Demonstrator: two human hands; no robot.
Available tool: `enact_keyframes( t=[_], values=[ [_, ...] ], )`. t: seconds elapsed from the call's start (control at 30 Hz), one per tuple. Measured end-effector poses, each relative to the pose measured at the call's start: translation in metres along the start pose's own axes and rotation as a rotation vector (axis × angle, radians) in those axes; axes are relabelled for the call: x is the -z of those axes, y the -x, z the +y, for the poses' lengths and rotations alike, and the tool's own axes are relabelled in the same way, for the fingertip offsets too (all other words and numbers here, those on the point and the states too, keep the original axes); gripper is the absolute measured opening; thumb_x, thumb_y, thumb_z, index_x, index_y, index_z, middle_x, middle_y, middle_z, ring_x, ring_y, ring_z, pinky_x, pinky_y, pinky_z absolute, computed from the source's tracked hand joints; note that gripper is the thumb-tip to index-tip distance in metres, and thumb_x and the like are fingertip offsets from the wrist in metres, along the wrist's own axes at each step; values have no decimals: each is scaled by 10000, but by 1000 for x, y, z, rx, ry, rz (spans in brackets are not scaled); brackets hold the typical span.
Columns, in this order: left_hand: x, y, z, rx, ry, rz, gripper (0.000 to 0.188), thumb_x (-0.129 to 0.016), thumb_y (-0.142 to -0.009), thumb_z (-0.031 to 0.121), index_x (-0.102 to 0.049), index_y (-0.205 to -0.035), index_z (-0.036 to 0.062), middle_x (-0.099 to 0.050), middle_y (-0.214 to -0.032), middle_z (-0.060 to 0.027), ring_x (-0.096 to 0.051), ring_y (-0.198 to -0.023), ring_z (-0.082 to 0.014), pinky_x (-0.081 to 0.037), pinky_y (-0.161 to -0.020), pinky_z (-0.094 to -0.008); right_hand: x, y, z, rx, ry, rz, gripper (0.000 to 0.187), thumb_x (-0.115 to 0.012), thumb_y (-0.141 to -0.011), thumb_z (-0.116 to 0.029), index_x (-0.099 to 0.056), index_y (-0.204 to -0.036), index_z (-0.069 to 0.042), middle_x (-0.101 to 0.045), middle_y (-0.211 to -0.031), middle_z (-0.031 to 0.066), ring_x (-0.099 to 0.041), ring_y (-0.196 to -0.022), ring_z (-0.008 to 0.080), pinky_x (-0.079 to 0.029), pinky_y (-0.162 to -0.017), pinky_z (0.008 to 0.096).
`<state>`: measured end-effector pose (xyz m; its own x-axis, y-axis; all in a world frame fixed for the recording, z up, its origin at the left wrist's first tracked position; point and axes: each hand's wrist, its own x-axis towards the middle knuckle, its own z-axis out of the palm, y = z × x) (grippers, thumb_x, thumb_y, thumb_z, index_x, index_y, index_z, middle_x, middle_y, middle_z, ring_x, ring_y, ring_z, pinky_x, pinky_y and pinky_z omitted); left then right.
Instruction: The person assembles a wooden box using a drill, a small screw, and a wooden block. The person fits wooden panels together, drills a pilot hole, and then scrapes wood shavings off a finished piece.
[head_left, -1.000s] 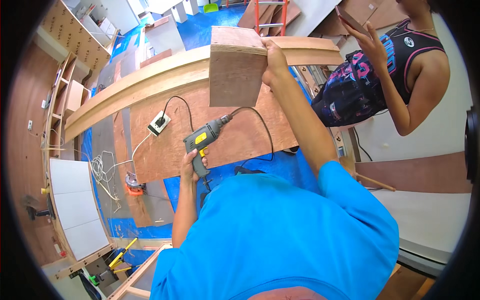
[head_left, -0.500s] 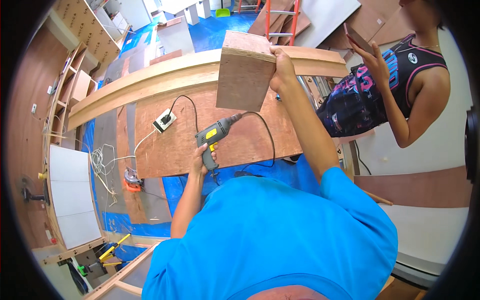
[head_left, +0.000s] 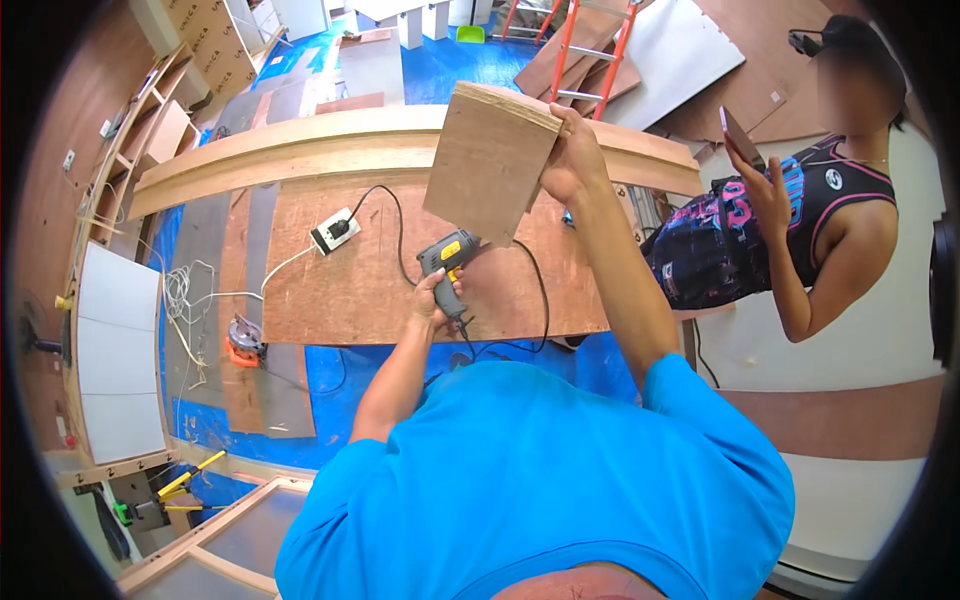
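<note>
My left hand (head_left: 436,297) is wrapped round the handle of a grey and yellow corded power drill (head_left: 447,255), low over the workbench. The drill's front end is hidden behind a plywood block (head_left: 488,165). That block is held up and tilted by my right hand (head_left: 576,160), which grips its upper right edge. Its broad brown face is toward me, and a layered edge shows along the top. Whether the drill touches the block I cannot tell. The drill's black cord loops over the brown plywood worktop (head_left: 330,290).
A white power strip (head_left: 335,230) lies on the worktop, with a long wooden beam (head_left: 300,150) behind it. A circular saw (head_left: 245,340) and tangled white cord (head_left: 185,290) are at left. At right stands a person (head_left: 800,210) holding a phone. An orange ladder (head_left: 600,60) is behind.
The plywood block has tilted and come slightly lower. My left hand has brought the drill rightward, so its front end is now behind the block. The view has shifted a little.
</note>
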<state>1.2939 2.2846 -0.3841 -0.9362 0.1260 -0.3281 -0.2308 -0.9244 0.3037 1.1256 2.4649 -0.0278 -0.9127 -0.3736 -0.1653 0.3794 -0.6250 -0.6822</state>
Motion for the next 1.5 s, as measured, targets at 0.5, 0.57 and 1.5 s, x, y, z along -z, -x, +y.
enact_keyframes(
  t=[0.5,0.57,1.5],
  values=[
    [-27,-4,-2,37,86,99,360,-659,-944,175,-536,-1260,53,-693,-953,-151,-689,-744,-234,-613,-673,-379,-19,-7,24,-120,-32,120,489,-663,-914,-379,-635,-1188,26,-693,-1163,171,-655,-1085,299,-485,-1045,446],
    [-28,-5,-1,-13,-24,139,366,-666,-945,195,-530,-1253,51,-689,-937,-146,-690,-740,-237,-612,-665,-389,-21,-6,30,-128,-18,25,547,-645,-918,-375,-596,-1265,45,-680,-1207,178,-649,-1115,303,-468,-1067,429],
    [-199,216,132,-995,-1153,123,429,-691,-1001,240,-603,-1295,-61,-689,-1200,-145,-610,-1178,-202,-455,-1043,-357,-24,39,142,-152,37,-630,711,-635,-775,-220,-480,-1376,126,-650,-1249,217,-687,-1088,271,-557,-970,393]
  ],
)
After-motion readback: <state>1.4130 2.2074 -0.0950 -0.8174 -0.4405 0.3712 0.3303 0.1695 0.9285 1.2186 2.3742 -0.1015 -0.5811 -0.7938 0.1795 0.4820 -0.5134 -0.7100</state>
